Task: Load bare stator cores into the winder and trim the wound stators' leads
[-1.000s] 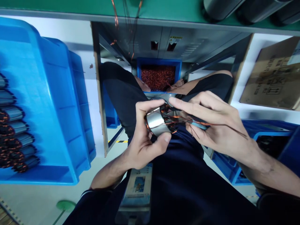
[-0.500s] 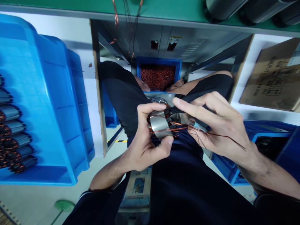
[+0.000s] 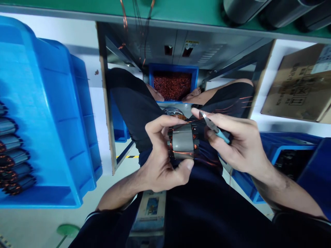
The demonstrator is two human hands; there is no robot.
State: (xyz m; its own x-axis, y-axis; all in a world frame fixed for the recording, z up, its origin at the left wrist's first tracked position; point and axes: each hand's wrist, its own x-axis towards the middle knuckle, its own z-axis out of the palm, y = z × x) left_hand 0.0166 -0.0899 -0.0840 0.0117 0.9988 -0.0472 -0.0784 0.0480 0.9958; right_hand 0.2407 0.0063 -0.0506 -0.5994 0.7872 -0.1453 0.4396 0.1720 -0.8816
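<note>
My left hand (image 3: 161, 162) is wrapped round a grey metal stator core (image 3: 183, 141) wound with copper wire, held over my lap between forefinger and thumb. My right hand (image 3: 235, 143) is closed on a small tool with a blue handle (image 3: 216, 130), its metal tip close to the top right of the stator. Thin loose copper wires (image 3: 230, 106) trail to the right of the stator and blur over my knee.
A big blue crate (image 3: 64, 137) at the left holds several wound stators (image 3: 12, 151). A blue bin of copper wire scrap (image 3: 172, 84) stands on the floor between my legs. Blue crates (image 3: 284, 151) and a cardboard box (image 3: 297, 86) are at right. A green bench edge (image 3: 181, 12) runs overhead.
My left hand has turned the stator so its grey side faces me. My right hand has drawn back slightly; the tool now shows in its fingers, and the loose wires swung up to the right.
</note>
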